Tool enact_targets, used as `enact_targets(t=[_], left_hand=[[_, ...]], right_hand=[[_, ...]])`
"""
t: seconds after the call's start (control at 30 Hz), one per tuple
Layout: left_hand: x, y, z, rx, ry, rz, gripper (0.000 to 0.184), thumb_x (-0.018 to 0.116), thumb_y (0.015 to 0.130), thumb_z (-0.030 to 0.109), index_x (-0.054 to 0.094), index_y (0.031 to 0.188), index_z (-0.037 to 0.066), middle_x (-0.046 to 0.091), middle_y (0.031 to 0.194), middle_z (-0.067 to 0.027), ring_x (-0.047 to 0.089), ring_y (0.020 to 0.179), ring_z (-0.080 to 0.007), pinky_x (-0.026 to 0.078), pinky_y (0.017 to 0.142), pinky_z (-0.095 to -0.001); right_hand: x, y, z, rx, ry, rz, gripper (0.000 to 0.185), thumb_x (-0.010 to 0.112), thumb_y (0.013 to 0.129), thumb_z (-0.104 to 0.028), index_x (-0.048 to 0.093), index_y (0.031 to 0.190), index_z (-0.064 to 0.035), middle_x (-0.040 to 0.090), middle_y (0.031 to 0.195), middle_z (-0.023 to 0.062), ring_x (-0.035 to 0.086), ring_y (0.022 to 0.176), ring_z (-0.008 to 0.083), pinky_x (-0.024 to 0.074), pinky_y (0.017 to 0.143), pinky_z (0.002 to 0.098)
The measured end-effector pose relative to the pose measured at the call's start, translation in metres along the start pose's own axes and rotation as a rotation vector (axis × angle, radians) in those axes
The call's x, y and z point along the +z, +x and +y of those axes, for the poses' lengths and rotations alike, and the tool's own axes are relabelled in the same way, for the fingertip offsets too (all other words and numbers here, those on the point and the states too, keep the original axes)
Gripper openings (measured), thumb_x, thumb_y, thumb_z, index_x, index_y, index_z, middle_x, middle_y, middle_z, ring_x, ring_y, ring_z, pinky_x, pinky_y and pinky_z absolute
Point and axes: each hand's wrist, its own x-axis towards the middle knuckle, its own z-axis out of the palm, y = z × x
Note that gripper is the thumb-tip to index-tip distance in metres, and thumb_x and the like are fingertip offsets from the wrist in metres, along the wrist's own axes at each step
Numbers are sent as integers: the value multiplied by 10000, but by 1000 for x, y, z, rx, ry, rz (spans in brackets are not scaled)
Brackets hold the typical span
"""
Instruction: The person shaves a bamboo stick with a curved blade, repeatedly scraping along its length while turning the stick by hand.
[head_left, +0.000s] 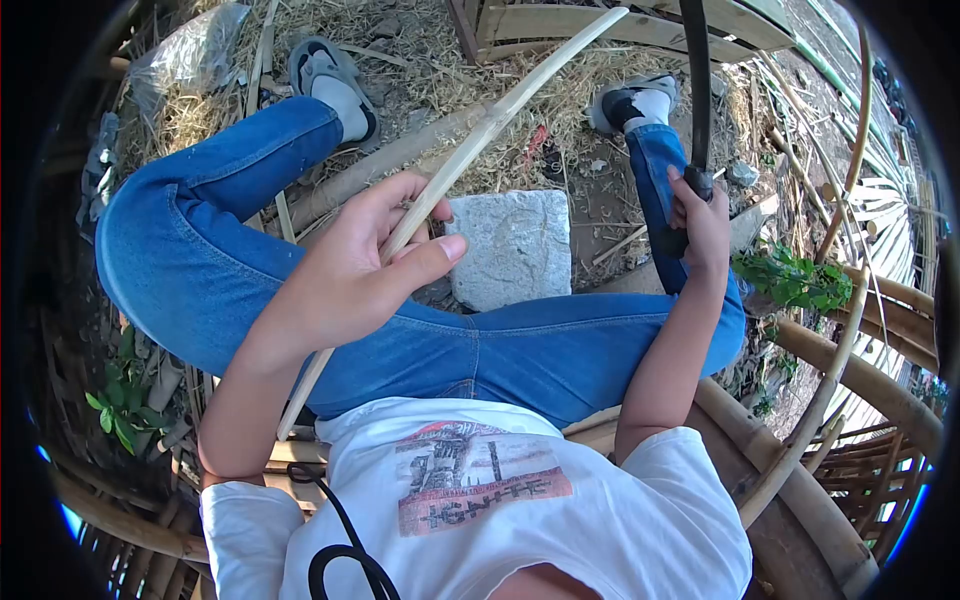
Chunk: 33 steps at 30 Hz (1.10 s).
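Note:
My left hand point(350, 265) is closed around a long pale bamboo strip point(505, 112), with the thumb stretched along it. The strip slants from beside my left hip up to the far side, past a square pale stone block point(512, 248) on the ground between my legs. Over my right knee, my right hand point(706, 228) grips the black handle of a machete point(699, 95). Its dark blade points up and away from me, and its tip runs out of view. Blade and strip are apart.
Straw and shavings point(450, 85) cover the ground by my feet. A bamboo pole point(375, 170) lies behind the block, with a slatted bamboo piece point(620, 28) beyond. Bamboo rails point(860, 375) stand on the right. Clear plastic point(190, 50) lies far left.

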Motion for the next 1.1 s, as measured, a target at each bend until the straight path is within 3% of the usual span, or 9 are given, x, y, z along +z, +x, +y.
enact_targets(t=[0.07, 0.17, 0.27, 0.37, 0.57, 0.67, 0.77, 1.1], left_hand=[[-3, 7, -7, -27, -57, 0, 287, 653, 985, 215, 516, 1177, 51, 427, 727, 83, 339, 572, 8, 238, 465, -194], [-4, 16, -18, -16, -123, 80, 321, 715, 952, 285, 578, 1117, 47, 554, 823, 32, 463, 724, -31, 352, 621, -219], [-3, 19, -22, -20, -107, 93, 325, 712, 956, 284, 579, 1133, 46, 587, 868, 14, 483, 743, -38, 363, 629, -214], [-1, 20, -24, -15, -98, 81, 240, 623, 1016, 200, 523, 1179, 56, 396, 699, 99, 294, 537, 11, 218, 464, -194], [-4, 20, -23, -28, -121, 117, 238, 622, 1018, 196, 525, 1185, 57, 390, 700, 103, 280, 534, 20, 219, 459, -180], [-5, 18, -21, -26, -131, 126, 323, 690, 974, 297, 578, 1145, 47, 554, 748, 54, 399, 606, 7, 264, 522, -198], [-3, 18, -21, -27, -107, 121, 248, 627, 1015, 198, 526, 1191, 56, 391, 700, 97, 288, 534, 22, 225, 455, -174], [-4, 20, -25, -16, -98, 120, 261, 633, 1012, 204, 525, 1195, 52, 395, 699, 92, 290, 532, 20, 230, 457, -174]], right_hand=[[-7, -2, 6, 24, -18, -9, 351, 758, 926, -281, 490, 761, -126, 465, 619, -57, 404, 488, 56, 315, 459, 259], [-5, -5, 4, 92, -200, 46, 373, 747, 935, -292, 503, 718, -113, 478, 600, -43, 448, 494, 61, 346, 458, 256], [-4, 3, 19, 128, -227, 10, 362, 723, 952, -326, 511, 764, -101, 492, 620, -31, 475, 493, 76, 379, 462, 261], [8, -2, 21, 185, -53, -16, 363, 703, 970, -343, 478, 787, -126, 453, 632, -46, 457, 477, 82, 380, 450, 250], [16, -18, 25, 284, 192, -92, 324, 642, 1002, -389, 496, 893, -121, 474, 650, -36, 473, 485, 82, 401, 454, 246], [21, -19, 25, 326, 237, -87, 332, 632, 1008, -406, 504, 871, -132, 473, 637, -42, 452, 463, 66, 387, 442, 217], [27, -22, 22, 364, 322, -86, 320, 626, 1011, -405, 512, 895, -130, 483, 642, -38, 456, 463, 69, 392, 440, 218], [37, -26, 29, 391, 448, -174, 311, 640, 1002, -368, 470, 909, -125, 496, 665, -6, 481, 486, 92, 417, 447, 248]])
